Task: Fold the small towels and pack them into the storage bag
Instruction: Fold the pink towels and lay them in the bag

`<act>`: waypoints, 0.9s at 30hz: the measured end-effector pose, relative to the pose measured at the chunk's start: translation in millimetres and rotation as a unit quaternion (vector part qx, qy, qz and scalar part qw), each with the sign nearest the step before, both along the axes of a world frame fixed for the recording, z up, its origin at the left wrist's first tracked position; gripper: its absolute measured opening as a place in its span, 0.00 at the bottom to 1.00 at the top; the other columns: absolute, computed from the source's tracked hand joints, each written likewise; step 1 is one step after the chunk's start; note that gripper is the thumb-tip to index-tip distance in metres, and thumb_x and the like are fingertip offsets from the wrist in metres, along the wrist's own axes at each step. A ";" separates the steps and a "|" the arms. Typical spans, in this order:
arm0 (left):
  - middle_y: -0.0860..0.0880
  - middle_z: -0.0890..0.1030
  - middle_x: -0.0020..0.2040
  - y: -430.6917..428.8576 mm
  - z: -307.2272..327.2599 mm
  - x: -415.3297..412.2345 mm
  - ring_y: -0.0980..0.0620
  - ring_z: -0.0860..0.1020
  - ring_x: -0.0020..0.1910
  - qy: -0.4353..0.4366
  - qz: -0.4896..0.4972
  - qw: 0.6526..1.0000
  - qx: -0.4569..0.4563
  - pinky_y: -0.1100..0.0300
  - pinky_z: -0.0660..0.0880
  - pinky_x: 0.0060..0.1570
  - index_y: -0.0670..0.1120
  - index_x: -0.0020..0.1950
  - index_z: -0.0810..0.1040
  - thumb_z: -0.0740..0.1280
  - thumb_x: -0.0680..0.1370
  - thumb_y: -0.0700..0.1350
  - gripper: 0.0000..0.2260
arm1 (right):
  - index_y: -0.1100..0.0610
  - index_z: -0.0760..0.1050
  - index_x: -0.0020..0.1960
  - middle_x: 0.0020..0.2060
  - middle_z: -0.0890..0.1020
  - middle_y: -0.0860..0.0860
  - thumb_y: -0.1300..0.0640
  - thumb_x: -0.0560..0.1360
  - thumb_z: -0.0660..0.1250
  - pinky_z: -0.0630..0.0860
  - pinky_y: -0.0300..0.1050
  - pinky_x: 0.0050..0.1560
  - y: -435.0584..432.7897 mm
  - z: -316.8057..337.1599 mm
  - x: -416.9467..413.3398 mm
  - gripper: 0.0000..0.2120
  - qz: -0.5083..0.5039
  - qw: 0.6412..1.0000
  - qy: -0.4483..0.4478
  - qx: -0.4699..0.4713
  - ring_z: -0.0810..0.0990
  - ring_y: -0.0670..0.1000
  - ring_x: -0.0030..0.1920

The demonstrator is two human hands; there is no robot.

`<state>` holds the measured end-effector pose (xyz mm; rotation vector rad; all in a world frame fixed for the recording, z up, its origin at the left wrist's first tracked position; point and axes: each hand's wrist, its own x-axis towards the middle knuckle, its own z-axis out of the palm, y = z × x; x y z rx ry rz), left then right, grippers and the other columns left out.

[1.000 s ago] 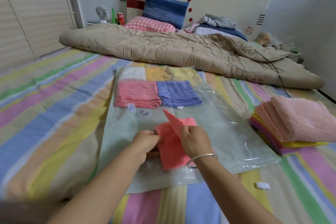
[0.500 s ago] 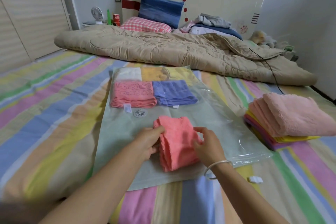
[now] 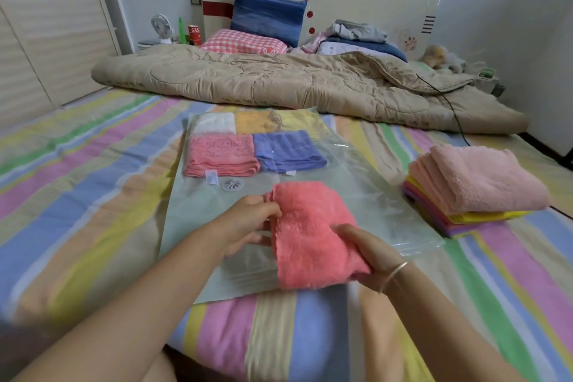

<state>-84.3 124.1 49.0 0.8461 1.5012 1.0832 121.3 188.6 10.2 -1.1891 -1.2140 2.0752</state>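
Note:
A folded coral towel (image 3: 313, 236) lies over the near half of the clear storage bag (image 3: 366, 195) on the bed. My left hand (image 3: 248, 223) pinches the towel's left edge near its far corner. My right hand (image 3: 369, 251) grips its near right side, fingers curled under the cloth. Inside the bag's far end sit a pink bunny-print towel (image 3: 221, 153), a blue towel (image 3: 288, 150), a white towel (image 3: 214, 124) and a yellow one (image 3: 269, 122). A stack of folded towels (image 3: 474, 186), pink on top, waits to the right of the bag.
The striped bedsheet (image 3: 93, 183) spreads all around the bag. A beige quilt (image 3: 279, 84) lies bunched across the far side, with pillows and clothes behind it. A black cable (image 3: 455, 115) trails over the quilt's right end.
The coral towel went from being held up with a loose corner to lying folded on the bag. Both hands shifted to its left and right edges.

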 end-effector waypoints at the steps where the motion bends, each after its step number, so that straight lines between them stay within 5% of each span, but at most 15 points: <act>1: 0.45 0.80 0.42 -1.8 -12.2 -1.8 0.52 0.79 0.36 0.039 0.007 0.999 -0.017 0.58 0.79 0.33 0.46 0.52 0.75 0.63 0.76 0.36 0.08 | 0.60 0.78 0.51 0.35 0.82 0.57 0.56 0.72 0.69 0.77 0.44 0.29 0.5 -0.8 5.6 0.10 -0.008 0.998 -0.054 0.018 0.80 0.54 0.28; 3: 0.45 0.82 0.51 -5.3 -40.0 -4.7 0.50 0.81 0.42 0.123 0.037 0.991 -0.031 0.55 0.81 0.39 0.47 0.60 0.71 0.66 0.75 0.37 0.15 | 0.61 0.77 0.53 0.41 0.83 0.59 0.55 0.70 0.73 0.80 0.52 0.36 7.3 -5.5 18.8 0.14 -0.030 0.985 -0.161 0.052 0.82 0.58 0.35; 7: 0.55 0.81 0.45 -16.0 -68.3 3.0 0.55 0.79 0.43 0.386 -0.037 0.920 0.056 0.54 0.77 0.50 0.53 0.45 0.73 0.71 0.66 0.51 0.12 | 0.59 0.79 0.51 0.47 0.84 0.57 0.51 0.66 0.77 0.79 0.54 0.55 19.9 -8.6 46.2 0.17 0.001 0.939 -0.315 0.141 0.83 0.58 0.48; 9: 0.57 0.77 0.45 -21.2 -67.9 13.5 0.57 0.75 0.47 0.483 -0.127 0.861 0.094 0.59 0.73 0.50 0.55 0.42 0.74 0.68 0.60 0.64 0.18 | 0.60 0.79 0.52 0.46 0.85 0.57 0.48 0.64 0.78 0.80 0.54 0.54 20.9 -5.3 52.2 0.22 0.023 0.941 -0.314 0.125 0.84 0.57 0.47; 12: 0.57 0.75 0.48 -22.3 -69.7 19.3 0.55 0.72 0.51 0.573 -0.195 0.786 0.127 0.59 0.70 0.51 0.55 0.45 0.74 0.67 0.61 0.65 0.19 | 0.60 0.77 0.53 0.45 0.84 0.57 0.45 0.69 0.74 0.82 0.46 0.45 16.4 3.9 51.1 0.22 0.017 0.961 -0.265 0.071 0.84 0.54 0.45; 20: 0.58 0.84 0.50 -16.6 -51.7 10.3 0.56 0.81 0.52 0.567 -0.214 0.788 0.109 0.59 0.75 0.53 0.57 0.49 0.84 0.71 0.70 0.59 0.11 | 0.55 0.79 0.54 0.49 0.83 0.54 0.47 0.72 0.71 0.76 0.50 0.58 8.2 16.7 55.3 0.15 0.056 0.891 -0.361 0.269 0.81 0.54 0.51; 27: 0.51 0.85 0.43 -14.6 -44.7 17.5 0.50 0.82 0.44 0.582 -0.162 0.789 0.114 0.58 0.76 0.44 0.49 0.45 0.85 0.66 0.73 0.48 0.08 | 0.49 0.77 0.44 0.38 0.80 0.44 0.53 0.74 0.70 0.70 0.38 0.40 -3.8 27.7 70.0 0.02 0.035 0.872 -0.331 0.359 0.77 0.47 0.42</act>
